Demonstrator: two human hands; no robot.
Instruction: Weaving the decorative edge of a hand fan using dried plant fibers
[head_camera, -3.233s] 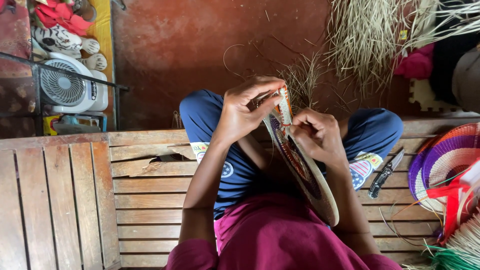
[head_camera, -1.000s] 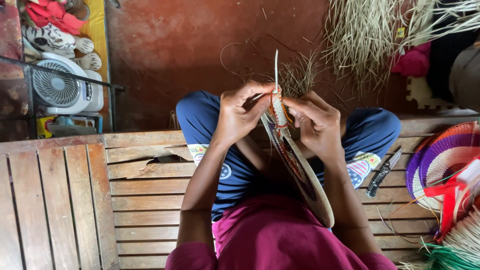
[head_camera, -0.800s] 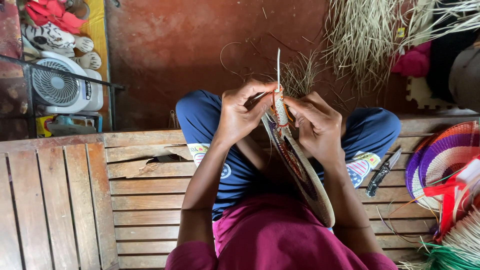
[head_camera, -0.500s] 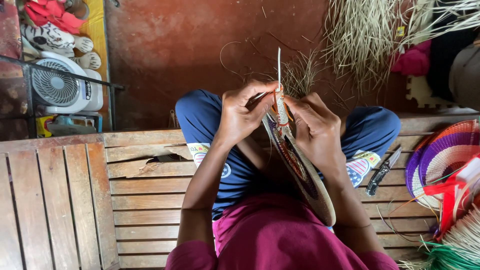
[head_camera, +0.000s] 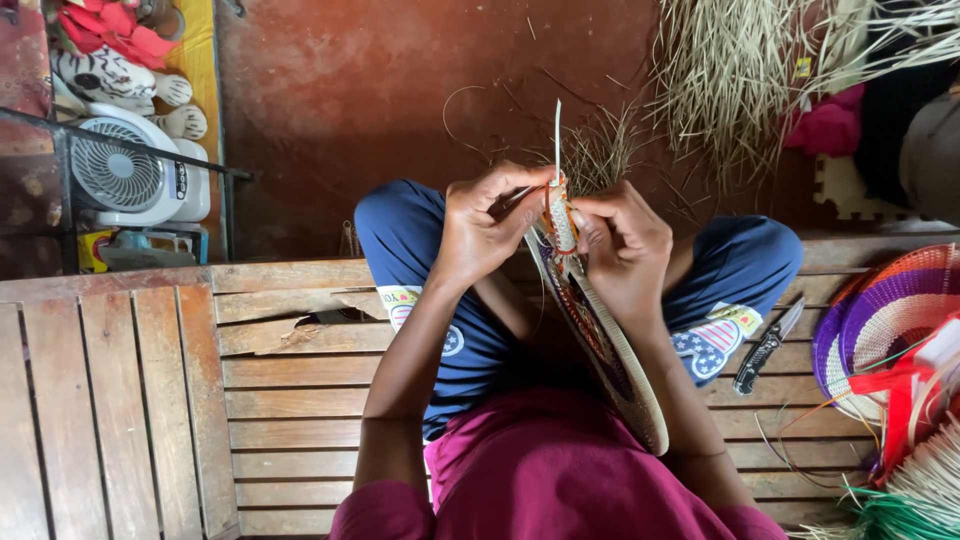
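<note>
Head view: the person sits cross-legged on a slatted wooden platform (head_camera: 200, 400) with 1 round woven tray (head_camera: 600, 340) held on edge between the knees. Most of the disc looks already coiled and patterned; the work in hand sits at its top rim, so I judge it well along, with the outer edge yet to be closed.

The left hand (head_camera: 485, 230) has its grip closed, pinching a thin metal tool (head_camera: 520, 195) against the rim. The right hand (head_camera: 625, 245) has its grip closed on the rim just beside it. 1 pale fibre strip (head_camera: 557, 140) stands straight up from that spot.

Counted nearby: 1 folding knife (head_camera: 765, 348) on the slats near the right knee, 1 purple and orange woven basket (head_camera: 885, 320) at the right edge, 1 heap of dry straw (head_camera: 730, 70) on the red floor, 1 white fan (head_camera: 135, 175) at the upper left.
</note>
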